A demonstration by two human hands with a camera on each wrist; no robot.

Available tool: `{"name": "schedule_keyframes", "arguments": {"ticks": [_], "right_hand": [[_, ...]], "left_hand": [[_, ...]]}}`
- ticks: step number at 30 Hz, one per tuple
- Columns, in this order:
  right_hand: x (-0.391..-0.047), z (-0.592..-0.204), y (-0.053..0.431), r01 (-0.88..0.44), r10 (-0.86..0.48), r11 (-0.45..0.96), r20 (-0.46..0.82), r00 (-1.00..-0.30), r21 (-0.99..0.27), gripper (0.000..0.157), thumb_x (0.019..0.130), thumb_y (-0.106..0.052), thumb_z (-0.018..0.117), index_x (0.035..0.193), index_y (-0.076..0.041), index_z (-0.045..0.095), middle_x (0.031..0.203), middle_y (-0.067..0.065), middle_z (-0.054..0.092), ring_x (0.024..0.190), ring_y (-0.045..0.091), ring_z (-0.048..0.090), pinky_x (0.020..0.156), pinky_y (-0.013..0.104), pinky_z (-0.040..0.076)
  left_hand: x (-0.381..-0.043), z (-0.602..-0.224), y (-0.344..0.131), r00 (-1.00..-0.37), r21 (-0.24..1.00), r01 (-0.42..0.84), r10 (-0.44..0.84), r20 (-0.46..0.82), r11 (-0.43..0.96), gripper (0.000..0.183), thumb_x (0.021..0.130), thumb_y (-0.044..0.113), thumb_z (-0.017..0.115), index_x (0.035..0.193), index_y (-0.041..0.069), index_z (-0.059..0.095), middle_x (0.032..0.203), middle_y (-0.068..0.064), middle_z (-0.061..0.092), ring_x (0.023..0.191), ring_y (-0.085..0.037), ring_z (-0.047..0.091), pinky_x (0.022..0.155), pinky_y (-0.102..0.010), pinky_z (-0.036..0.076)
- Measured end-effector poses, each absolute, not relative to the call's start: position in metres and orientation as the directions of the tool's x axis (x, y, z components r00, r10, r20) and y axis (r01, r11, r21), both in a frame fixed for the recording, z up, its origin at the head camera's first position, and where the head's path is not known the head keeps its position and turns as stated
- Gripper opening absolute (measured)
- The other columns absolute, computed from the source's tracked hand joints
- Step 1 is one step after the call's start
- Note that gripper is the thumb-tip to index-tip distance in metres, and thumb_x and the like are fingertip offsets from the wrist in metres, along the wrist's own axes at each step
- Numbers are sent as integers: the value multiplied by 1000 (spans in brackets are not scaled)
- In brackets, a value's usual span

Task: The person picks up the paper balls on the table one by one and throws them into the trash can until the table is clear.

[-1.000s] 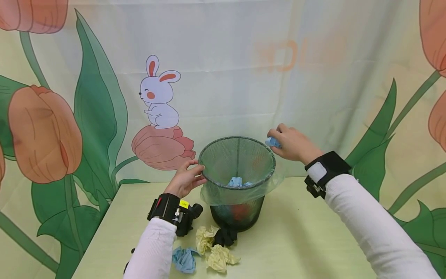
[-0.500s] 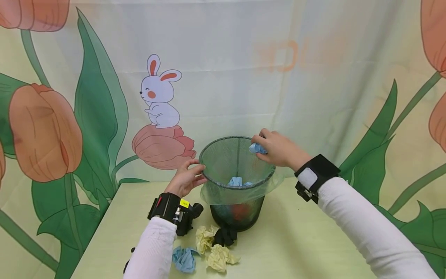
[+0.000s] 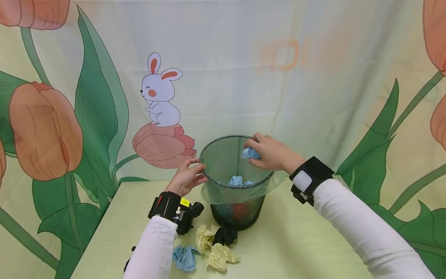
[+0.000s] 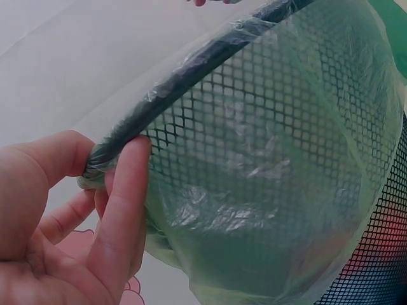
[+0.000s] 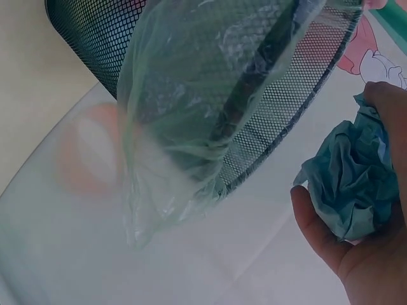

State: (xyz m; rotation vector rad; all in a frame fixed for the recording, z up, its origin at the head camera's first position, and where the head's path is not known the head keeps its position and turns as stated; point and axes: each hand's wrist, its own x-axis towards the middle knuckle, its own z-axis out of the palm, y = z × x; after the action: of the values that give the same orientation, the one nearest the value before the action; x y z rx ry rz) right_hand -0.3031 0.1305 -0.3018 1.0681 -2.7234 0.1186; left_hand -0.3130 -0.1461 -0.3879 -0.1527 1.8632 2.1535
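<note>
A black mesh wastebasket [image 3: 237, 217] stands upright on the table, lined with a thin green plastic bag [image 4: 241, 190] folded over its rim. With thumb and fingers my left hand [image 3: 186, 177] pinches the rim and bag at the left side; the left wrist view shows this close up. Above the right part of the opening, my right hand [image 3: 273, 153] holds a crumpled blue paper ball [image 5: 356, 178]. Inside the basket lie blue crumpled papers [image 3: 236, 181], and something reddish shows through the mesh lower down.
Before the basket lie two crumpled yellow papers [image 3: 219, 256], a black crumpled piece [image 3: 225, 235] and a blue crumpled paper [image 3: 185, 258]. The pale green table [image 3: 296, 240] meets a printed curtain [image 3: 223, 77] behind. Each wrist wears a black camera strap.
My right hand has moved left with the blue paper ball, from beside the rim to over the basket's opening. The left hand keeps its hold on the rim.
</note>
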Motion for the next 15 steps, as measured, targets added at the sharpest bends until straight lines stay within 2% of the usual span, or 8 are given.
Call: {"name": "schedule_keyframes", "arguments": {"ticks": [15], "right_hand": [[-301,-303,127,-668,-649,744,217,-729,-22,47,89,-32,60,130,-14,48,123,14,46,102,32,52,82,41,47]], "left_hand": [[-313,-388,-147,-951,949,-285,161,-263,-133,44,93,13,53,131,11,31,94,-9,43,68,-15,53,66,-23,55]]}}
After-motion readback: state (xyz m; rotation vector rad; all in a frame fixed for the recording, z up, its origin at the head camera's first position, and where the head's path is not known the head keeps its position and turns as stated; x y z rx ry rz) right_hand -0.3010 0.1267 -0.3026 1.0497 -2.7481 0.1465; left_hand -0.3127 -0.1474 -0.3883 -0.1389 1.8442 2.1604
